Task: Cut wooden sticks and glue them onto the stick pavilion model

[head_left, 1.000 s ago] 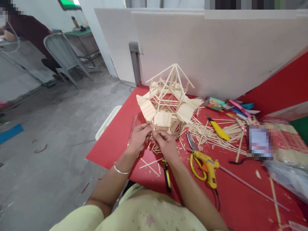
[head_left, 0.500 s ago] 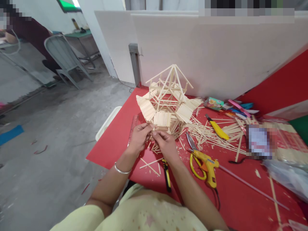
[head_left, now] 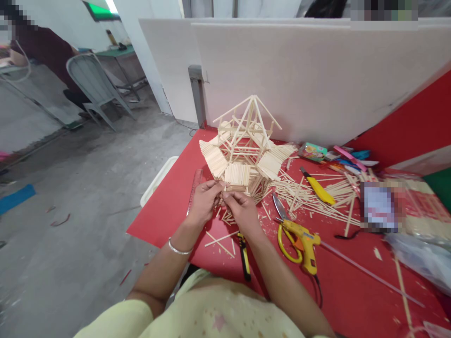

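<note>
A pagoda-like model of thin wooden sticks [head_left: 238,174] stands on the red tabletop [head_left: 169,188], with slatted roof panels around an open pointed frame. At its front left lower corner, my left hand [head_left: 205,199] has thumb and forefinger pinched together. My right hand [head_left: 241,209] meets it there, its fingers pinched too. Both sets of fingertips touch or nearly touch the model's near edge. Whatever they hold is too small and too covered to make out. Below my hands lie a few loose sticks [head_left: 220,244] and black-and-yellow pliers [head_left: 244,258].
Right of my forearm are a yellow glue gun [head_left: 305,244], yellow-handled scissors [head_left: 282,211] and a yellow utility knife [head_left: 319,188]. Loose sticks [head_left: 299,192] spread beyond them. A clear ruler [head_left: 195,188] lies left. White boards [head_left: 299,80] rise behind. A person [head_left: 45,51] sits far left.
My hands keep the same pinched pose at the model's front corner. Only the camera view shifts very slightly.
</note>
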Demonstrator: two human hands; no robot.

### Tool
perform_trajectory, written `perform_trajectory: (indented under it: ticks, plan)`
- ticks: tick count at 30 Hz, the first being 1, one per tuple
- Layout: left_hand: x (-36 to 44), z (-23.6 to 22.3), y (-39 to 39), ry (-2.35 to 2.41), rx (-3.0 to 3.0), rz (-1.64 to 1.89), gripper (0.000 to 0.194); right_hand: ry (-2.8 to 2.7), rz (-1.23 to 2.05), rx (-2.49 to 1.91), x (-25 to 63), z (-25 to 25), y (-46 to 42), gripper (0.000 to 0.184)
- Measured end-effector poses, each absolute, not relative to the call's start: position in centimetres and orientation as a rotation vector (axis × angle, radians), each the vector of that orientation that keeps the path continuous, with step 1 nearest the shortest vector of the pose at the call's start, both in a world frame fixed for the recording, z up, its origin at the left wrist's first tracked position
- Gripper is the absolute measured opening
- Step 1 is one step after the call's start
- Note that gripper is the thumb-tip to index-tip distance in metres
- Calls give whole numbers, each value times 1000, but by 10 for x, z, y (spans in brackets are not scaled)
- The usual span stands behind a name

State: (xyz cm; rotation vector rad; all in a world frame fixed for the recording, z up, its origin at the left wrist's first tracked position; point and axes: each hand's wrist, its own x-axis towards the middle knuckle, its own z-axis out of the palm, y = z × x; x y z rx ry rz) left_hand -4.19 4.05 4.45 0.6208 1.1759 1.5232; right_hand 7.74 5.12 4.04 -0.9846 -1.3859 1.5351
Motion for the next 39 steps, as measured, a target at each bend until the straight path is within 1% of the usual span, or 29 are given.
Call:
perform_trajectory:
  ticks: [15,22,24,26,29,34,37,39]
  plan:
    - [-40,48,42,1155,593,1545,25,-1378,1545,-978,78,39,51,27]
    - [-38,48,32,1151,611,1576,24,-1430,1559,-968,83,34,44,30]
    - [-38,46,24,1186,642,1580,25,-1524,1526,-963,91,30,37,32]
    - [-37,42,16,1232,720,1569,25,-1699,1420,-967,107,23,28,33]
    - [-31,33,6,1262,894,1513,24,-1928,1172,-1072,145,11,10,32]
    - [-9,18,4,1197,1015,1413,22,-2055,590,-1555,229,-5,-17,33]
    - [5,12,5,1137,938,1322,25,-2025,231,-1866,266,-2,-29,39]
    - [13,10,5,1108,848,1278,27,-1994,63,-2056,278,3,-33,46]
